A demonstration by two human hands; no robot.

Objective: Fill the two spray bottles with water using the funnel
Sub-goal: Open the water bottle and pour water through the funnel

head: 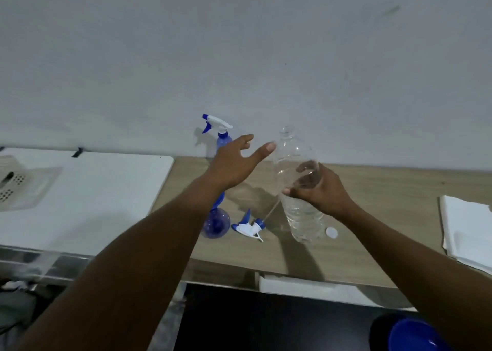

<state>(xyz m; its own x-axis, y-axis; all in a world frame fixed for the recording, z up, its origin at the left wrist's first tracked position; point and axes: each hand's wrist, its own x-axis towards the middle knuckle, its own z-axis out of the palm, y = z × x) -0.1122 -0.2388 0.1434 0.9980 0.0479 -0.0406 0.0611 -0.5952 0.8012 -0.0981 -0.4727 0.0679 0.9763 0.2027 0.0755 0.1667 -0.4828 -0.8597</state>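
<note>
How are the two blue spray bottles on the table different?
The back spray bottle wears its trigger head; the near spray bottle has none, and a loose trigger head lies beside it. The back one stands by the wall, the near one nearer me. Both are blue.

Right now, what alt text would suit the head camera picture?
A person's right hand grips an uncapped clear water bottle at a wooden table; the open left hand reaches toward it. A round blue bottle and a detached spray head sit nearby.
</note>
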